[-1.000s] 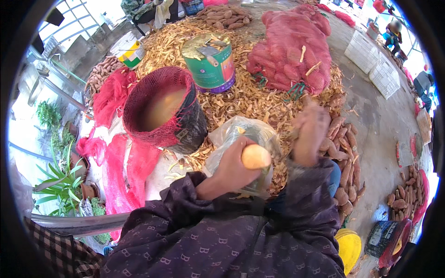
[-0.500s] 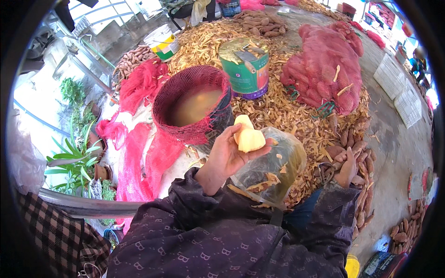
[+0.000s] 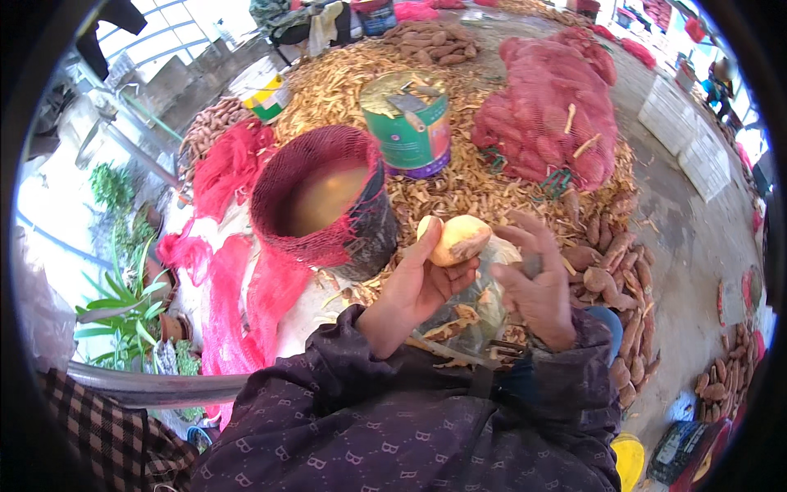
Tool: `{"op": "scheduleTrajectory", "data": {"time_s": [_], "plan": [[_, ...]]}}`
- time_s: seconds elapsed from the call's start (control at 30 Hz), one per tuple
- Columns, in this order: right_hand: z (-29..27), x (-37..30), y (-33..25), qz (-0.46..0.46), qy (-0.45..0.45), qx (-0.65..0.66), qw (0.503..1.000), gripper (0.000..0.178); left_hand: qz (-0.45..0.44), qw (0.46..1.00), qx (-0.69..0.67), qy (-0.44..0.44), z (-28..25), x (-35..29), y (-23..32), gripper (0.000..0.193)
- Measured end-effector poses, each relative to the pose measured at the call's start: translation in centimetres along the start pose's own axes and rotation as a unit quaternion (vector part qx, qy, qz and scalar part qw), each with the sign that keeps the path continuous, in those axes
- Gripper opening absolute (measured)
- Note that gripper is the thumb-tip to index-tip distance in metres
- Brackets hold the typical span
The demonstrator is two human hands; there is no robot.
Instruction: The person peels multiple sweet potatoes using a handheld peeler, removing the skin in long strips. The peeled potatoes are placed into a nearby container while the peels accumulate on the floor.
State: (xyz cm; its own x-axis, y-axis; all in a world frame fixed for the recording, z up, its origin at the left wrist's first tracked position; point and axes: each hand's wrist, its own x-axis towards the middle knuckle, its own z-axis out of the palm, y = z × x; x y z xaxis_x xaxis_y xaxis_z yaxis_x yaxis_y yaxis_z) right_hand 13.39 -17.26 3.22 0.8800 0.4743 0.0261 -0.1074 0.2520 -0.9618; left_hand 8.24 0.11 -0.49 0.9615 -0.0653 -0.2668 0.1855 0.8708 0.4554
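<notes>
Around the dark bucket [image 3: 373, 250], its rim draped in red mesh and cloudy liquid inside: a work spot on grey concrete floor [image 3: 684, 254], bare to the far right of the bucket, strewn with peelings [image 3: 328, 90] beyond it and to its right. Tall window frames [image 3: 176, 33] stand far beyond the bucket on the left; potted plants [image 3: 127, 320] left of it, past a spread of red netting [image 3: 254, 287].

Right of the bucket and nearer the person: a mostly pale, peeled sweet potato [image 3: 461, 239], brownish patch on its side, held up in the left hand [image 3: 422, 283]. Thumb along one side, fingers curled beneath; grip closed on it. Right hand [image 3: 537, 283] farther right of the bucket, fingers parted and bent toward the sweet potato. Below the hands, a clear plastic bag [image 3: 447, 328] with scraps of peel.

Beyond the bucket to the right, a green and purple can [image 3: 406, 135], then a red mesh sack [image 3: 541, 115] full of roots. White crates [image 3: 684, 135] farthest right.

Writing: pale letter pattern repeated over the dark jacket [image 3: 352, 418]; marks on the can too small to read.
</notes>
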Motion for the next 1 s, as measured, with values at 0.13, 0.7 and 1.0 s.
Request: {"op": "scheduleTrajectory", "data": {"time_s": [0.13, 0.7, 1.0], "plan": [[-1.5, 0.9, 1.4, 0.069, -0.086, 0.073, 0.991, 0.042, -0.048, 0.994, 0.098, 0.006, 1.7, -0.6, -0.9, 0.042], [-5.0, 3.5, 1.6, 0.019, 0.212, 0.198, 0.957, 0.026, 0.103, 0.692, 0.714, 0.033, 0.6, -1.9, -0.9, 0.056], [-1.3, 7.7, 5.0, -0.017, 0.218, 0.261, 0.94, 0.026, 0.176, 0.673, 0.717, 0.029, 0.0, -1.6, -2.0, 0.05]]}}
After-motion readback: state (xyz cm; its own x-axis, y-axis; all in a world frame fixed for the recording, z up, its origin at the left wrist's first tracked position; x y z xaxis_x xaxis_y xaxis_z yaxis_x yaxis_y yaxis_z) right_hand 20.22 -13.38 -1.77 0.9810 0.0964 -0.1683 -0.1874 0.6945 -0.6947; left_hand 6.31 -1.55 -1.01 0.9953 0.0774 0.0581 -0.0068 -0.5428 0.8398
